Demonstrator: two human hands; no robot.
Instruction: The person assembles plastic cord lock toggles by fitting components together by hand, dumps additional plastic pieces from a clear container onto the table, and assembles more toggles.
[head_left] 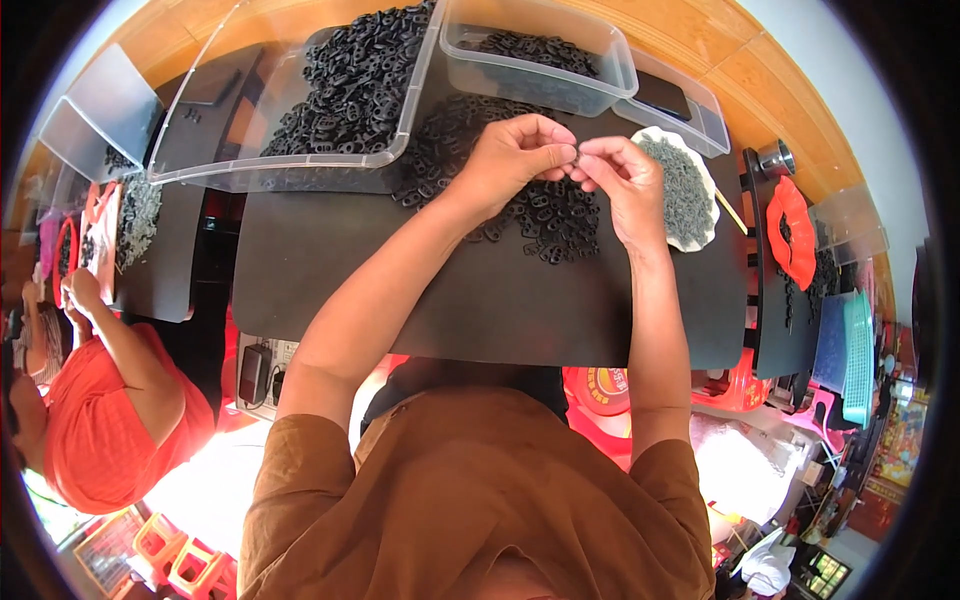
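Above the dark table (420,300), my left hand (518,162) and my right hand (624,178) meet fingertip to fingertip. Both are closed in a pinch, and whatever sits between the fingers is too small and covered to name. Under and around them spreads a loose pile of small black ring-shaped plastic parts (560,225). Just right of my right hand lies a white scalloped dish (712,215) heaped with small grey-green pieces (680,185).
A large clear bin (300,160) and a smaller clear tub (600,95) hold more black parts along the far side. A yellow stick (731,212) lies by the dish. Leftward, a person in red (120,420) works at another table; a red dish (790,235) sits at the right.
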